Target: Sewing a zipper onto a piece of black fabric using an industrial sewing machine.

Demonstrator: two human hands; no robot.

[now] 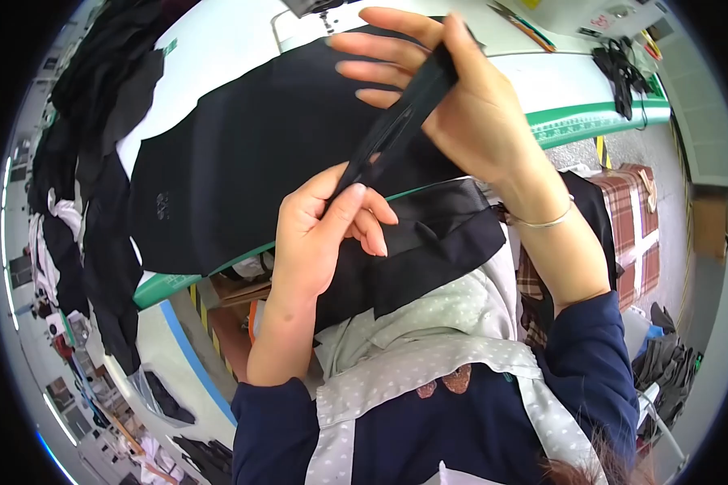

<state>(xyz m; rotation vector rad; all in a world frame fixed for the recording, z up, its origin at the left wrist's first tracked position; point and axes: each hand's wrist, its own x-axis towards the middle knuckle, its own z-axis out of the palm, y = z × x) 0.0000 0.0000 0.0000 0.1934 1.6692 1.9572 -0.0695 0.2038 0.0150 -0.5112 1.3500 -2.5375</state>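
A narrow folded strip of black fabric (400,117) stretches on a slant between my hands, above the table. My left hand (319,226) pinches its lower end between thumb and curled fingers. At the upper end my right hand (481,113) keeps the strip at the base of its thumb, its other fingers stretched out behind the cloth. Beneath lies a wide flat black fabric panel (259,153) with a small pale printed mark near its left side. More black fabric (437,250) hangs over the table's front edge onto my dotted grey apron (429,356).
The white table has a green front edge (598,121) with ruler markings. A sewing machine (607,16) stands at the far right, near pens (526,28) and a black cable bundle (620,73). Dark garments (97,162) are heaped at left. Plaid cloth (631,218) covers something at right.
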